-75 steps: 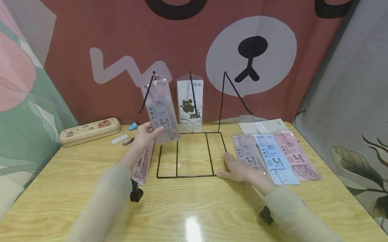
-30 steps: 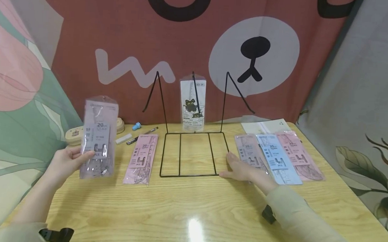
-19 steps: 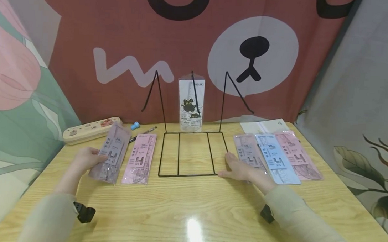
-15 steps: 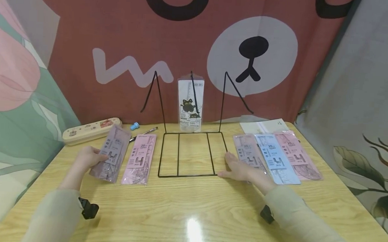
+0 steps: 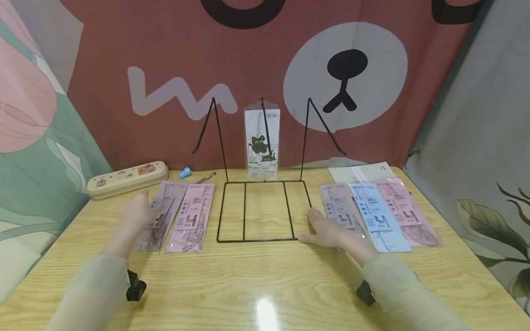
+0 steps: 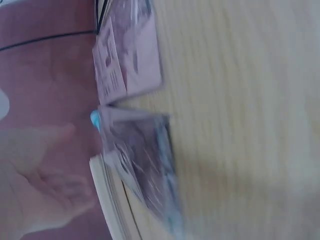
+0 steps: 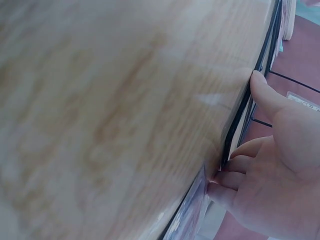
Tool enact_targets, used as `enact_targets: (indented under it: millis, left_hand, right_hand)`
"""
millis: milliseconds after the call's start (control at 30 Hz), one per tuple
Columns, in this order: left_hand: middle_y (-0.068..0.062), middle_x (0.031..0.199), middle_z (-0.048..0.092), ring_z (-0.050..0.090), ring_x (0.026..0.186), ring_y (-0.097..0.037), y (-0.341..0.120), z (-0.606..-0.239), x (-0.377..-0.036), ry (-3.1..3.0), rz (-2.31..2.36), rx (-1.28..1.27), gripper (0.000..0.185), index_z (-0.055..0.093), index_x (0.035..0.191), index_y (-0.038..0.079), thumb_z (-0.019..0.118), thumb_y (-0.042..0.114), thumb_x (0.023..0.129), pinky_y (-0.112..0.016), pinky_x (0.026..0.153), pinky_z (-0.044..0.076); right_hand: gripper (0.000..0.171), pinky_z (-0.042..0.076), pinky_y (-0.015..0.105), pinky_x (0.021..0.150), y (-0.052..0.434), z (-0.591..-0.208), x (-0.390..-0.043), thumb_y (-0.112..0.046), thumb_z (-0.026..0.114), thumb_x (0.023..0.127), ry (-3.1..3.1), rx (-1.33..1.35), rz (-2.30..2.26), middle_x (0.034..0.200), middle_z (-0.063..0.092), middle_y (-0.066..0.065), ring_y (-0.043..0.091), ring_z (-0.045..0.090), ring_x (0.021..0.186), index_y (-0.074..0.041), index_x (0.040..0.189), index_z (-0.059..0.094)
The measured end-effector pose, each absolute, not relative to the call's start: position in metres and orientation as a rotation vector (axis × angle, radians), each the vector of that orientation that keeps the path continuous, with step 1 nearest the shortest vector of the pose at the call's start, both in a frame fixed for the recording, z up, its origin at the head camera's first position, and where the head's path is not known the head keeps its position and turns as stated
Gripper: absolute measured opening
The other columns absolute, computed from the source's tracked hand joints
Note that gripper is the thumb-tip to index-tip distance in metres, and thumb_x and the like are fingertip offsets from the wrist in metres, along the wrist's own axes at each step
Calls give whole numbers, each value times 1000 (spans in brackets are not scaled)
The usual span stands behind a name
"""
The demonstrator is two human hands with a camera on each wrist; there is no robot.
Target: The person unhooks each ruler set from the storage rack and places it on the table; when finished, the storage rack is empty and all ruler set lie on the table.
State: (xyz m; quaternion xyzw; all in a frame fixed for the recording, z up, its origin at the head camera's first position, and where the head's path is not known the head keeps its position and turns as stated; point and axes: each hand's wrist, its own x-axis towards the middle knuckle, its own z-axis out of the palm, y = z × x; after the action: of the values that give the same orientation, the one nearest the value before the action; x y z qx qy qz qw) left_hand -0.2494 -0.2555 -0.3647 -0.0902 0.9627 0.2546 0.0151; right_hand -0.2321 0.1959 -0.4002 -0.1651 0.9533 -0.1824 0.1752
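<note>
Far left of the head view, a cream pencil case (image 5: pixel 127 178) lies along the table (image 5: pixel 260 292) edge, a small blue cap (image 5: pixel 185 172) and a pen (image 5: pixel 206 177) just right of it. Next, the left hand (image 5: pixel 138 218) hovers flat over a mauve ruler pack (image 5: pixel 160 215), fingers straight and relaxed, gripping nothing; the left wrist view, blurred, shows the open palm (image 6: pixel 40 195) just beside that pack (image 6: pixel 142 170). The pack lies flat, edge to edge with a pink ruler pack (image 5: pixel 191 217).

Centre frame, the black wire display stand (image 5: pixel 259 211) sits with a cat-print ruler set (image 5: pixel 261 145) hanging on its middle hook. At its lower right corner the right hand (image 5: pixel 330 232) rests, fingers extended, thumb (image 7: pixel 267 95) against the wire base (image 7: pixel 240 120), steadying it.

Further right, three packs lie fanned: mauve (image 5: pixel 340 207), blue (image 5: pixel 377 215), pink (image 5: pixel 405 209), over white paper (image 5: pixel 361 173).

To do this well, I'd say lift the left hand straight up so the pack stays square beside its neighbour, and keep the right hand firm on the stand.
</note>
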Motion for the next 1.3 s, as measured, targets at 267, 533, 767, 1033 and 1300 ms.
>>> enact_targets:
  millis: [267,533,767,1033,1300]
  left_hand:
    - [-38,133,43,45,121,-49,-208,-357,-278,3061,948,22,83,12,147,-8,53,41,94,-57,100,40]
    - [-28,146,35,57,108,-38,-154,-351,-305,2934,1118,173,85,6,151,1,54,43,93,-51,96,46]
    - [-19,155,20,21,143,-34,-105,-347,-315,2825,1317,273,84,10,151,2,58,38,92,-48,117,23]
    - [-17,153,27,26,142,-31,-75,-342,-325,2673,1619,175,79,18,149,3,60,38,91,-44,117,25]
    - [-21,137,48,45,128,-32,-54,-346,-329,2576,1793,111,62,36,139,2,64,28,90,-44,106,41]
  right_hand:
    - [93,7,48,119,196,-399,-232,-49,54,91,2697,-454,-520,155,1,24,38,3,145,7,147,5]
    - [93,7,48,119,196,-399,-231,-48,54,92,2701,-453,-520,155,1,24,37,3,145,8,147,6]
    - [92,7,47,119,195,-399,-232,-48,54,92,2703,-454,-525,156,1,24,37,4,146,7,148,6]
    - [91,6,47,119,195,-399,-232,-47,54,92,2698,-450,-529,155,1,24,36,3,146,7,148,6]
    - [91,7,47,119,196,-400,-232,-46,54,92,2700,-471,-517,155,2,25,37,4,145,9,147,7]
